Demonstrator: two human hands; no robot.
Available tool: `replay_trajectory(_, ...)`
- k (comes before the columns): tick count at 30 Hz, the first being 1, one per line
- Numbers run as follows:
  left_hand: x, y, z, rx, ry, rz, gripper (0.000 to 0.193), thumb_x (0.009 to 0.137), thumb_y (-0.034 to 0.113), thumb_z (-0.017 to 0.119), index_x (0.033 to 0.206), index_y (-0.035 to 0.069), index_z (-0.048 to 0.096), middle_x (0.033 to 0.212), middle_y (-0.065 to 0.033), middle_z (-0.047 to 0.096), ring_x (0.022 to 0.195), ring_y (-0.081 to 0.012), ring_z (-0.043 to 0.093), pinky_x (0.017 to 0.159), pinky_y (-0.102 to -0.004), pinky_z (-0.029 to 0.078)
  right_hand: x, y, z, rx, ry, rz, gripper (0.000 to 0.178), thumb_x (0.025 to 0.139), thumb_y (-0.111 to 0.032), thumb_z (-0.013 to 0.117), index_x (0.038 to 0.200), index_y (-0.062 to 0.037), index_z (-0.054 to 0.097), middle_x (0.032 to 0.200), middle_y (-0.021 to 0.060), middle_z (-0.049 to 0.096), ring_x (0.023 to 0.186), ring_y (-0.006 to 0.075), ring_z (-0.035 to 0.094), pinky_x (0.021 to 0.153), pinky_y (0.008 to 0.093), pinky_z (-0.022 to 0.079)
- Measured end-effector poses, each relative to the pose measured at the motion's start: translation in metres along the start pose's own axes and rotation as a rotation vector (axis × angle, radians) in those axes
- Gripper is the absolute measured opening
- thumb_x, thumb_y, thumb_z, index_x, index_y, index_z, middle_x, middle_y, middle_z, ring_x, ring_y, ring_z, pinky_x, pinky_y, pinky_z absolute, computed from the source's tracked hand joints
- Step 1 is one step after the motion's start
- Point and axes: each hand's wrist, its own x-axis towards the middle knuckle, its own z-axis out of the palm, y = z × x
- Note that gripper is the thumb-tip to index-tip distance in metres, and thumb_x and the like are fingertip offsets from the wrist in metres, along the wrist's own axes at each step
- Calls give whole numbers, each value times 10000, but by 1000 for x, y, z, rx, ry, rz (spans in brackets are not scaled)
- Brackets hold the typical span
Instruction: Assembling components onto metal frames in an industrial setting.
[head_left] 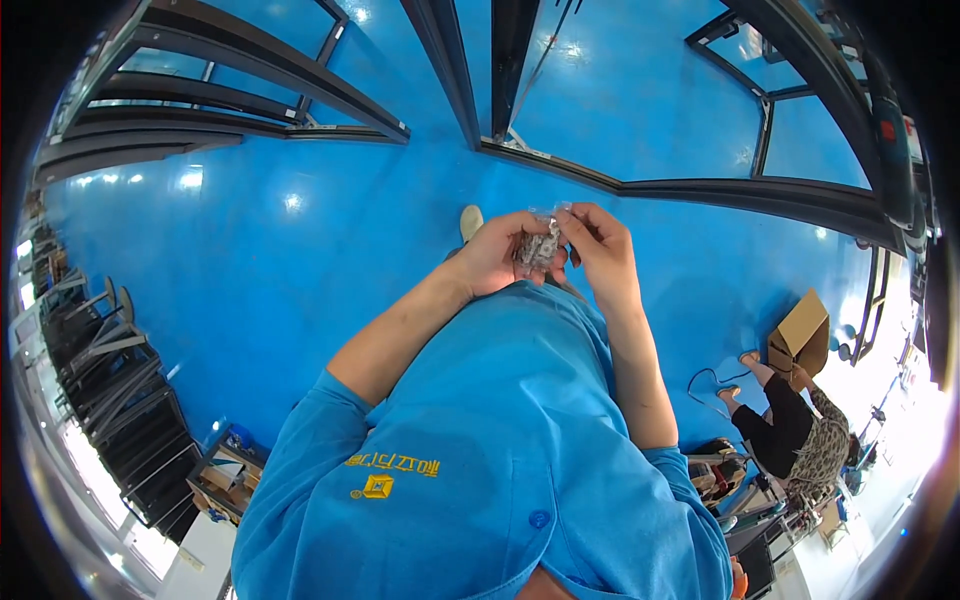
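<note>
A small clear plastic bag (540, 250) full of little grey metal parts is held up in front of my body. My left hand (492, 254) is closed round the bag's left side and underside, its fingers partly hidden behind the plastic. At the bag's upper right corner, my right hand (600, 245) pinches the plastic between thumb and fingers. The parts inside look like small hardware pieces, but their exact kind is too small to make out.
Dark metal frames (560, 168) stand ahead on the blue floor (330, 210). Stacked black frames (120, 400) line the left. At the right, a seated person (800, 430) reaches toward an open cardboard box (800, 335). A power tool (890, 150) hangs at the far right.
</note>
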Motion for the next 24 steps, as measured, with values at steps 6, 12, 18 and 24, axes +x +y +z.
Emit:
replay_trajectory(6, 1, 7, 3, -6, 77, -15, 277, 969, 183, 509, 1021, -60, 631, 855, -174, 695, 661, -250, 672, 504, -245, 502, 6, 14, -10, -83, 170, -185, 158, 948, -95, 648, 1043, 31, 649, 788, 60, 628, 642, 105, 584, 557, 218, 453)
replay_trajectory(12, 4, 5, -3, 153, 59, 77, 302, 1012, 222, 494, 1035, -48, 628, 877, -165, 702, 675, -215, 673, 505, -241, 501, 1, 3, -6, -86, 64, -278, 155, 937, -83, 662, 1034, 36, 639, 785, 68, 632, 642, 115, 579, 549, 233, 465)
replay_trajectory(18, 1, 7, 1, 238, 67, 68, 309, 1026, 267, 519, 1063, -18, 631, 905, -149, 715, 715, -188, 687, 528, -234, 497, 5, -1, -11, -80, -19, -120, 155, 957, -100, 650, 1051, 23, 651, 831, 67, 653, 660, 101, 541, 590, 222, 464)
replay_trajectory(24, -2, 12, 10, 176, 71, 46, 323, 1029, 271, 508, 1044, -28, 630, 911, -150, 713, 710, -180, 678, 521, -233, 494, 12, 6, -23, 204, 50, -4, 140, 951, -82, 654, 1028, 33, 630, 806, 78, 643, 657, 124, 591, 575, 228, 492)
